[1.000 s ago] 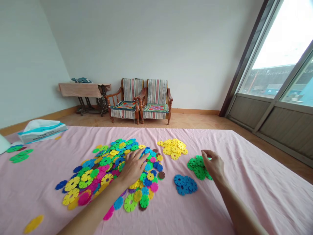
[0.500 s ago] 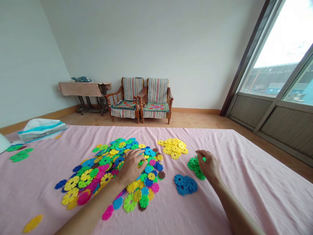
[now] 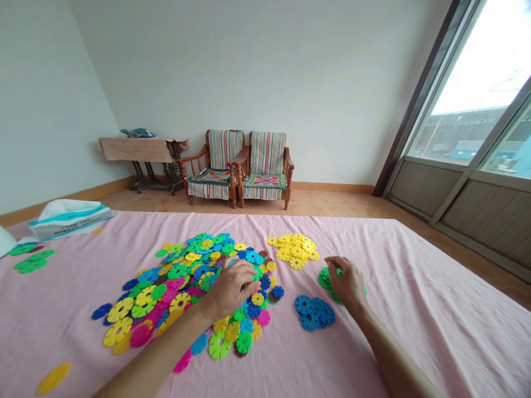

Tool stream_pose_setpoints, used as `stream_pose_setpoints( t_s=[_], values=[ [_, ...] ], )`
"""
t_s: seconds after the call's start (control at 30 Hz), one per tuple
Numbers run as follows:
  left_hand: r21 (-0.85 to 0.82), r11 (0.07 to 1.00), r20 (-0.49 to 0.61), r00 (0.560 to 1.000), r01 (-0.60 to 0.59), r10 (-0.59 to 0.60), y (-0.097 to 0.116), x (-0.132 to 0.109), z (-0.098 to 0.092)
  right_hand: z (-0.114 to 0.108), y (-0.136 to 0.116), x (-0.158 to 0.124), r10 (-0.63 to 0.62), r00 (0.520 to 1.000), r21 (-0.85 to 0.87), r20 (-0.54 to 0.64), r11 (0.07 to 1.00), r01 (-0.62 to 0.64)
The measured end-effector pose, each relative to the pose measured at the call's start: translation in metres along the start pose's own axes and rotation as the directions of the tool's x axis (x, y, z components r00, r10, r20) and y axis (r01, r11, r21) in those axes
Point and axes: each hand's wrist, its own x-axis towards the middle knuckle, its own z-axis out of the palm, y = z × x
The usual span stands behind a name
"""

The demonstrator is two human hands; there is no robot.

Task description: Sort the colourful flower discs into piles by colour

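The left hand (image 3: 230,287) lies on the right edge of the mixed pile (image 3: 174,287) of flower-shaped discs. Its fingers are half curled over some blue and green pieces, and it cannot be told if they pinch one or only touch them. The right hand (image 3: 346,283) rests, palm down, on the green pile (image 3: 326,278) and covers most of it. Its fingers are bent narrow, and a bit of green shows beside them, but whether they grip a disc cannot be told. Each small heap has one colour only: the yellow pile (image 3: 294,250) is farther away and the blue pile (image 3: 314,312) is nearer. They lie apart from each other and beside the mixed pile, probably so that the colours do not mingle. All of this lies on a pink cloth (image 3: 415,309), which is flat enough that the discs stay where they are put. At the far left there is a tissue pack (image 3: 68,219).
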Motion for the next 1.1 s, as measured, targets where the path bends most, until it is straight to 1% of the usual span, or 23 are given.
stream_pose_setpoints(
  t_s=[0.1, 0.2, 0.27, 0.37, 0.5, 0.63, 0.8, 0.9, 0.97, 1.03, 1.1],
  values=[
    [0.038, 0.999, -0.020, 1.000, -0.017, 0.017, -0.005, 0.001, 0.005, 0.006, -0.015, -0.008, -0.113, 0.992, 0.029, 0.060, 0.993, 0.112],
    [0.114, 0.992, 0.033, 0.998, -0.054, 0.050, -0.007, 0.001, 0.012, 0.010, -0.031, -0.016, -0.226, 0.967, 0.044, 0.119, 0.974, 0.222],
    [0.155, 0.986, 0.080, 0.995, -0.068, 0.056, -0.007, 0.001, 0.016, 0.011, -0.038, -0.020, -0.267, 0.952, 0.048, 0.148, 0.964, 0.263],
    [0.158, 0.985, 0.109, 0.992, -0.074, 0.057, -0.005, 0.002, 0.018, 0.009, -0.043, -0.022, -0.289, 0.943, 0.053, 0.167, 0.957, 0.284],
    [0.105, 0.994, 0.087, 0.996, -0.043, 0.034, -0.003, 0.004, 0.015, 0.007, -0.044, -0.022, -0.281, 0.946, 0.067, 0.159, 0.959, 0.274],
    [0.121, 0.991, 0.082, 0.996, -0.052, 0.042, -0.007, 0.003, 0.014, 0.007, -0.046, -0.023, -0.280, 0.943, 0.062, 0.177, 0.960, 0.273],
    [0.198, 0.977, 0.037, 0.997, -0.081, 0.075, -0.007, 0.001, 0.015, 0.007, -0.054, -0.027, -0.326, 0.929, 0.051, 0.174, 0.945, 0.323],
    [0.309, 0.950, 0.008, 0.999, -0.047, 0.047, -0.004, 0.002, 0.012, 0.007, -0.060, -0.032, -0.346, 0.919, 0.051, 0.190, 0.938, 0.342],
    [0.373, 0.928, -0.031, 0.999, -0.022, 0.036, -0.001, 0.002, 0.009, 0.007, -0.065, -0.034, -0.359, 0.911, 0.063, 0.202, 0.933, 0.354],
    [0.388, 0.922, -0.075, 0.997, 0.000, 0.032, 0.001, 0.003, 0.007, 0.006, -0.069, -0.037, -0.373, 0.904, 0.087, 0.209, 0.928, 0.362],
    [0.334, 0.942, -0.134, 0.991, 0.034, 0.012, 0.003, 0.003, 0.007, 0.006, -0.075, -0.041, -0.385, 0.898, 0.126, 0.213, 0.922, 0.365]
  ],
)
